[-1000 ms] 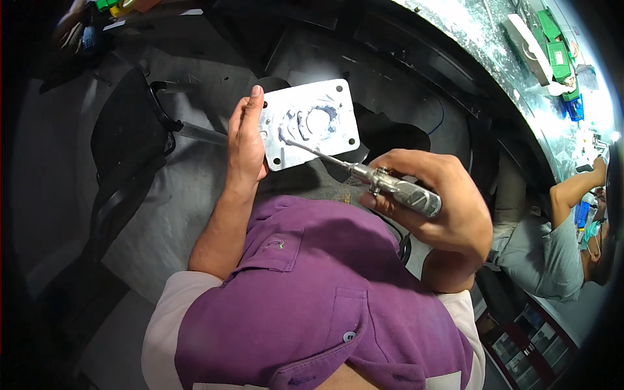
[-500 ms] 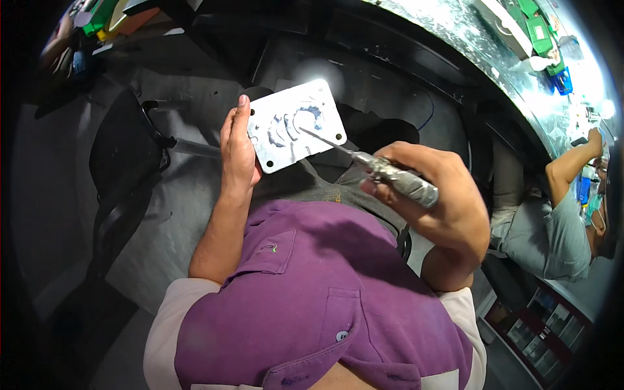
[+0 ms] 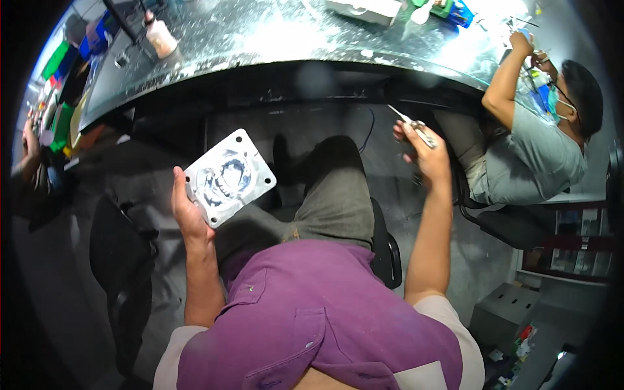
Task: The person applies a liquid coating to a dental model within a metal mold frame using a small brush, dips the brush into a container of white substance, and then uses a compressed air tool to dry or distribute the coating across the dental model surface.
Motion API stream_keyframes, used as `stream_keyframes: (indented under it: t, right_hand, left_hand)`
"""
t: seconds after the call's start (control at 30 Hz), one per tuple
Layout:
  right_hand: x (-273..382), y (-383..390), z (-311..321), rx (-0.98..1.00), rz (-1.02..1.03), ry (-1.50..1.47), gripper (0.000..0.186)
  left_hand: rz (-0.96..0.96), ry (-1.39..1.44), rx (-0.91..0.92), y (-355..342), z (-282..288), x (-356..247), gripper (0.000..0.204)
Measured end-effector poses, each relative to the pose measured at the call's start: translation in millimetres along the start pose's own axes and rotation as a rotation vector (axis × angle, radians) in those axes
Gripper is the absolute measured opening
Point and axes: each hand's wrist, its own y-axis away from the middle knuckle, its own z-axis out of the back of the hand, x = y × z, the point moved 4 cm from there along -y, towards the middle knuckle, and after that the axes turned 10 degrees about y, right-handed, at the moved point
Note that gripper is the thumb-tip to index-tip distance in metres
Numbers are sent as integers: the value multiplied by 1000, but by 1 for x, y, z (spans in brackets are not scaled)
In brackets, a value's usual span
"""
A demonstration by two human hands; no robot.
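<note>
My left hand (image 3: 190, 213) grips a silvery metal mould plate (image 3: 259, 170) by its left edge, thumb up along the side. The plate is a rounded rectangle with holes at its corners. Curved, shiny hollows fill its middle, and it is tilted above my lap. Off to the right, well apart from the plate, my right hand (image 3: 430, 159) is closed round a slim pointed hand tool (image 3: 422, 134). Its thin tip points up and to the left, toward the bench edge; the exact kind of tool cannot be made out.
A dark, white-speckled bench (image 3: 260, 39) curves across the far side, bearing a bottle (image 3: 160, 39) and a pale tray (image 3: 367, 9). At right sits another person (image 3: 536, 159), arms at the bench. A black chair (image 3: 120, 253) stands at left; a grey box (image 3: 504, 309) is lower right.
The tool has left the plate's face and moved up and right with my right hand. My left hand has brought the plate lower and left, turning it. More of the bench shows.
</note>
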Motion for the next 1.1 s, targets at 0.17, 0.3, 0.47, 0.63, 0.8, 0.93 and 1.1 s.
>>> stream_keyframes:
  t: [0.17,0.3,0.47,0.63,0.8,0.93,1.1]
  right_hand:
    - [-77,-100,-65,-257,349,-267,37]
    - [-77,-104,-105,-774,529,408,43]
    - [-91,-29,-106,-673,373,250,101]
    - [54,23,-91,410,-345,-1672,105]
    - [80,32,-21,480,-275,-1497,129]
    - [107,34,28,768,-405,-1736,125]
    - [115,44,81,626,-410,-1764,116]
  left_hand:
    - [90,66,130,-13,-90,-6,51]
    - [150,41,266,-43,-144,-1,45]
    - [202,-148,341,-78,-230,23,43]
    - [365,-784,623,-55,-285,68,31]
    - [3,-1347,837,-53,-369,53,38]
    - [-178,-1539,306,-222,-400,62,60]
    - [595,-1325,151,-305,-390,103,64]
